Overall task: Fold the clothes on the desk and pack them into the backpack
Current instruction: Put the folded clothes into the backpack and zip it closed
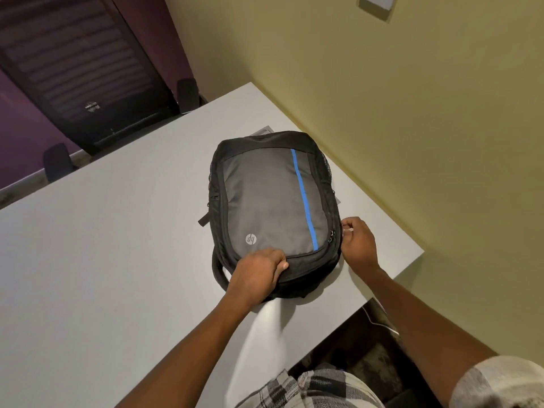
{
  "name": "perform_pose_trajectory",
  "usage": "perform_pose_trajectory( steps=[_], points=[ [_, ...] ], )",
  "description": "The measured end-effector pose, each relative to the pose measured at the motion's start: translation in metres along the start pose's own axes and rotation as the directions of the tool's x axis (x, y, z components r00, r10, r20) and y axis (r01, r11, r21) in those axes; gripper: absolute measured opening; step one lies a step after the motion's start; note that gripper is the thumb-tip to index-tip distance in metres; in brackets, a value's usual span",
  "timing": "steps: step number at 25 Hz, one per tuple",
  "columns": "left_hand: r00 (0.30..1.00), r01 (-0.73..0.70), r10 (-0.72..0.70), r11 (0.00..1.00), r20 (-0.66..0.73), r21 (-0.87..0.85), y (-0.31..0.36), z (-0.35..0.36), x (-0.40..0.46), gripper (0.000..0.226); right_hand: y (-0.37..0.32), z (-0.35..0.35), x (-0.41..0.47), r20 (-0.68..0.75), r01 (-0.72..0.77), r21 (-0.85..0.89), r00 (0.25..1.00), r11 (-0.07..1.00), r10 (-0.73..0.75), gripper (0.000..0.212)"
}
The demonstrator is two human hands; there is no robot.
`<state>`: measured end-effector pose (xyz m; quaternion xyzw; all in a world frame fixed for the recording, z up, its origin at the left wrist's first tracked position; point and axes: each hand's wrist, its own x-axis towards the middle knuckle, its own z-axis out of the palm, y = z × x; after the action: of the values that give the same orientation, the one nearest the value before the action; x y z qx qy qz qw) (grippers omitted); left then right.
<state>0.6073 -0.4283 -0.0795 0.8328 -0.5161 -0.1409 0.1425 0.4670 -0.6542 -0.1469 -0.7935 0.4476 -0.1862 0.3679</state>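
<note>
Now the grey-and-black fabric backpack w/ blue stripe (272, 207) lies flat near the table's (117, 260) right edge. Left hand (259, 272) grips its near end; right hand (357, 242) pinches at the side, prob. a zip pull. Closing step, judging by no clothes visible. Next: steady zip pull.

I am in an office: a black mesh chair (85, 81) stands behind my plain white bench (117, 245), beside bare walls.

Round silver "hp" logo (250, 239) on the grey front panel of the backpack (273, 201), seen upside down from the head camera. No other readable text.
</note>
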Motion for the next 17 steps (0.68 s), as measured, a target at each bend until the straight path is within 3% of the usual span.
perform_pose_trajectory(
  steps=[3,6,12,17],
  points=[
    [0.990,-0.063,0.050,0.993,-0.130,-0.097,0.014,-0.006,0.038,0.014,0.003,0.001,0.038,0.090,-0.038,-0.012,0.995,0.999,0.039,0.023],
    [0.983,-0.084,0.071,0.994,-0.169,-0.075,0.025,-0.009,0.092,0.015,0.005,0.006,0.066,0.175,-0.103,0.026,0.980,0.994,0.097,0.027],
    [1.000,-0.028,0.025,0.982,-0.016,-0.188,0.040,-0.011,0.184,0.034,0.008,0.005,0.095,0.310,-0.152,0.274,0.949,0.950,0.063,0.053],
    [0.991,-0.017,0.027,0.997,0.133,-0.075,0.043,-0.004,0.222,0.034,0.022,0.019,0.104,0.338,-0.229,0.375,0.936,0.898,0.098,0.046]
  ],
)
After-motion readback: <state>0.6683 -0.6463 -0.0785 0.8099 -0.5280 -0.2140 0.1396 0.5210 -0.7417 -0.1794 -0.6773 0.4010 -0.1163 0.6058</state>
